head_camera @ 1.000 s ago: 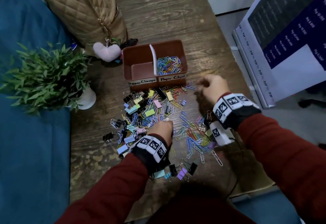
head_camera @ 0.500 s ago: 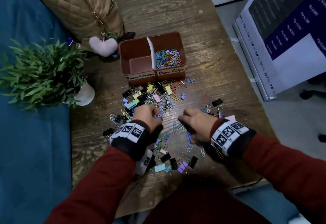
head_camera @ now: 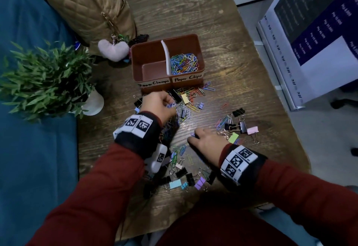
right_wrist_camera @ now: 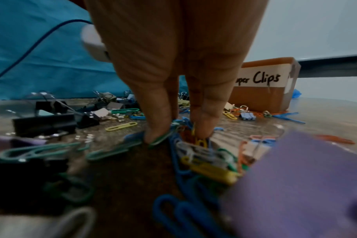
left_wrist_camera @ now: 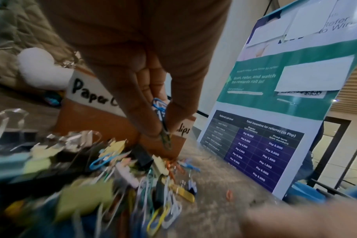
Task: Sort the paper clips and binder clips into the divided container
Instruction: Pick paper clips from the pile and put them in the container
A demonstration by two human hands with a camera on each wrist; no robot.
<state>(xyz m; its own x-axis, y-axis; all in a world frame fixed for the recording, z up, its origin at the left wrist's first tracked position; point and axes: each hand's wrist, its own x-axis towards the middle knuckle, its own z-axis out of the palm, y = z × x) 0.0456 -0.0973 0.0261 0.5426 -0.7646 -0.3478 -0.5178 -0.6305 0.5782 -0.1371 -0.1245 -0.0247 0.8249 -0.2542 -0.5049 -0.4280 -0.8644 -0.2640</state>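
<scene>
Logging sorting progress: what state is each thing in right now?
Container: upright, open-topped.
Left compartment: looks empty.
Right compartment: holds coloured paper clips.
Loose clips: still scattered, unsorted, on the table.
Left hand: pinching a bunch of paper clips.
Right hand: fingertips down, gathering paper clips.

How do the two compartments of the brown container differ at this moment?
The right compartment holds a heap of coloured paper clips; the left compartment shows only bare floor. The right compartment's label reads "Paper Clips", the left compartment's "Paper Clamps". Both sit in one brown container, split by a white divider.
</scene>
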